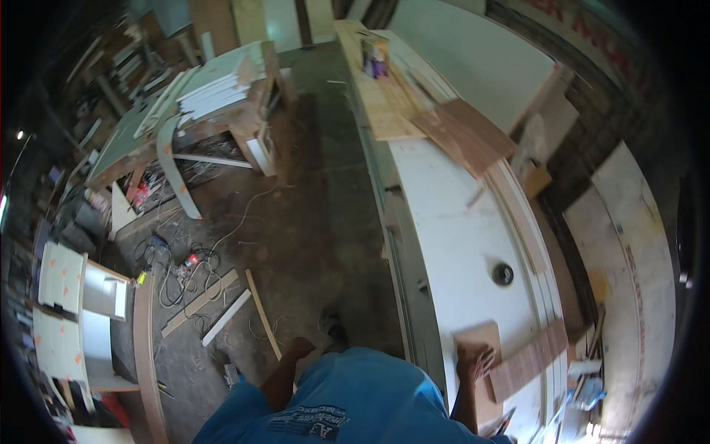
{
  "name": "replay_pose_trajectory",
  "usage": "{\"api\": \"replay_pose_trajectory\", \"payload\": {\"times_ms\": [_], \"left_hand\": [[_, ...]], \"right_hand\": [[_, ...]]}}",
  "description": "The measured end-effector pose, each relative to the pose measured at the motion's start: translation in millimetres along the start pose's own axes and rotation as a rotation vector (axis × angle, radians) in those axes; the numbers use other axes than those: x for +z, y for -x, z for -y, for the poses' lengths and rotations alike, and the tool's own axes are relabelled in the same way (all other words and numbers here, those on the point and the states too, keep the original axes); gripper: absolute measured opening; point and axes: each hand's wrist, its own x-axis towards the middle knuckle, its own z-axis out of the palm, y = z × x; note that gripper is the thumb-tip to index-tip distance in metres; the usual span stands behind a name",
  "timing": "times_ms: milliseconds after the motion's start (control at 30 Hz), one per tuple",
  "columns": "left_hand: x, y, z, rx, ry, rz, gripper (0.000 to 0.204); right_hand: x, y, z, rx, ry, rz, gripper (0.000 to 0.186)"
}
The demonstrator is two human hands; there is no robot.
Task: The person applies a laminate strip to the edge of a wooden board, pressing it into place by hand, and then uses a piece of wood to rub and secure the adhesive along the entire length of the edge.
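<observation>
On the right, a long white bench top [462,229] runs away from me. My right hand [475,362] lies with its fingers spread on a tan board [481,334] at the bench's near end. Beside that hand, touching or overlapping the tan board, is a strip of brown wood-grain board [529,370]. A round black object [503,274], maybe a roll of tape, rests farther up the bench. My left hand [299,349] hangs low beside my blue shirt, over the floor. Its fingers are too dark and blurred to make out.
Farther along the bench lie a wood-grain panel [466,137] and a can [375,59] on plywood. Wooden strips [200,302] and a corded power tool [191,260] lie on the floor at left. Behind them stands a worktable [229,122] stacked with white pieces.
</observation>
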Motion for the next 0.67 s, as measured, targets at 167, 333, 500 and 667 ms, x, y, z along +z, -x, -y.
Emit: {"api": "replay_pose_trajectory", "payload": {"times_ms": [167,333,500,667], "left_hand": [[-26.6,-11.7,18.5,-0.444,0.309,0.403,0.039],[-16.0,11.8,86.3,-0.526,0.413,0.504,0.048],[-49.4,-28.1,128.5,-0.509,0.485,0.417,0.052],[-16.7,-40.1,200.5,-0.486,0.375,0.238,0.051]], "right_hand": [[-29.5,-2.3,7.0,0.155,0.032,0.133,0.114],[-25.8,-16.3,29.2,0.207,0.07,0.26,0.12],[17.5,-83.5,-50.5,0.081,0.215,0.367,0.112],[31.4,-145.4,-13.3,-0.367,0.186,0.682,0.061]]}}
